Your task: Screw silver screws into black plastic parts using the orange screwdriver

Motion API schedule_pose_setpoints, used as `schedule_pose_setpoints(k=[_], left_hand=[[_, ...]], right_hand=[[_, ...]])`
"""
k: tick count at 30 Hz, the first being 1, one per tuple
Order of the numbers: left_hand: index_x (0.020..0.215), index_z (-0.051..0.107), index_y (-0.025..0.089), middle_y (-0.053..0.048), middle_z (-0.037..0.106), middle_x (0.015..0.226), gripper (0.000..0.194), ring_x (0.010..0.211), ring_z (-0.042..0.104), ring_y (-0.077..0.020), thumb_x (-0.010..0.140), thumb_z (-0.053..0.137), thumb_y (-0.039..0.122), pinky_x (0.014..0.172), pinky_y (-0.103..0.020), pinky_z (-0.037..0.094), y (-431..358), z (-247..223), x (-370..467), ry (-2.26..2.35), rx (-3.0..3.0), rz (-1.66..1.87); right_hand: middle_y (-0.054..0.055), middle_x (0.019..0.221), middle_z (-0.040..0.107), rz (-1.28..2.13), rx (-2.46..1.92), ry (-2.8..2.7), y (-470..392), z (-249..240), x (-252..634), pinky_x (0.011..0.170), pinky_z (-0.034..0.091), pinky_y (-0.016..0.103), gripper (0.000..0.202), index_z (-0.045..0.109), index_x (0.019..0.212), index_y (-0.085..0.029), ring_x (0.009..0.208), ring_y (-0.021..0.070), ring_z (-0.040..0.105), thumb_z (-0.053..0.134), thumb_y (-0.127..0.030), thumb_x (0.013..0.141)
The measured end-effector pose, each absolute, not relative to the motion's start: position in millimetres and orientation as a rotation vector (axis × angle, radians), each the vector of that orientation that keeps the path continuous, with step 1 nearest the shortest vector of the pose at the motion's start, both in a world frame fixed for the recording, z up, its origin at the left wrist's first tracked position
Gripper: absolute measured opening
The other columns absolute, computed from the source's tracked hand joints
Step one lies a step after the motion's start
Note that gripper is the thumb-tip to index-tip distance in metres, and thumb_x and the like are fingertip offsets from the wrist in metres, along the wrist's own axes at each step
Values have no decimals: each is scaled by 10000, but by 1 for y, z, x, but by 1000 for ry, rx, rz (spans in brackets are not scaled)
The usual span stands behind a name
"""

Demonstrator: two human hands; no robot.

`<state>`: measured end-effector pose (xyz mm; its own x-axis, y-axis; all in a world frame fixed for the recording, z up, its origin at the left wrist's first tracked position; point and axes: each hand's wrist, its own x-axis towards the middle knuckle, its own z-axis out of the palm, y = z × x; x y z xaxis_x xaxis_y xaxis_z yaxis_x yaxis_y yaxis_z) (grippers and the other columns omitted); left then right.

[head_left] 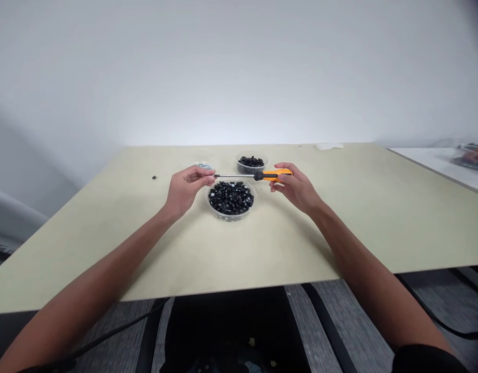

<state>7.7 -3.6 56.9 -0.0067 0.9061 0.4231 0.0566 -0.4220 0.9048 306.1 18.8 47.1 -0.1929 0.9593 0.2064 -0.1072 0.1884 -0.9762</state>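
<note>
My right hand is wrapped round the orange and black handle of a screwdriver, whose metal shaft points left, roughly level. At its tip, the fingers of my left hand are pinched together; whatever small piece they hold there is too small to make out. Just below the shaft stands a clear round bowl full of small black parts. Behind it is a second clear bowl with black parts. A third clear container with small silvery pieces is partly hidden behind my left hand.
On the pale table, a small dark piece lies at the left. A white object rests at the back edge. At the far right, another person's hand is over a container on a white table.
</note>
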Motion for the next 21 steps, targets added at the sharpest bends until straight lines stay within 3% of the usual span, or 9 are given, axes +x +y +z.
schedule_pose_setpoints(k=[3,5,10,13,16,18,21], left_hand=[[865,750,167,-70,747,911,189,829,704,-200,743,792,305,877,-379,568,-6,57,9,1006,1568,1496],[863,746,167,-75,747,942,199,845,705,-202,744,794,319,872,-375,568,-7,56,10,1022,1557,1462],[873,741,164,-74,745,917,220,847,700,-204,745,791,335,863,-373,564,-6,52,11,1041,1534,1449],[878,738,161,-64,738,864,226,813,692,-197,748,788,339,838,-366,562,-7,49,12,1035,1549,1431],[877,735,165,-59,736,856,220,802,688,-194,758,781,344,821,-360,562,-7,49,13,1029,1560,1412],[869,733,166,-61,738,887,211,809,690,-191,759,783,339,824,-356,566,-7,49,13,1019,1558,1425],[850,732,167,-62,740,922,194,817,694,-186,752,792,323,840,-355,571,-7,50,12,1027,1550,1451]], right_hand=[[12,800,578,1099,-1008,-1395,18,47,307,567,489,245,376,560,1116,-213,588,86,544,630,-480,862],[16,757,560,1069,-1074,-1418,18,46,309,507,460,236,422,568,1149,-213,565,94,529,570,-544,887],[31,1064,581,1184,-919,-1386,23,44,312,679,557,278,450,547,1197,-272,897,156,623,705,-391,793],[14,965,584,1131,-915,-1350,25,43,313,692,550,280,424,544,1176,-261,755,113,606,703,-390,805],[12,811,569,1046,-1028,-1374,25,43,313,586,511,256,412,557,1167,-233,594,85,540,625,-505,865],[22,822,577,1046,-1036,-1393,24,43,313,554,503,249,437,550,1189,-237,624,103,558,594,-538,876],[22,1013,604,1133,-912,-1366,23,43,312,663,565,281,490,484,1239,-279,838,143,616,683,-426,816]])
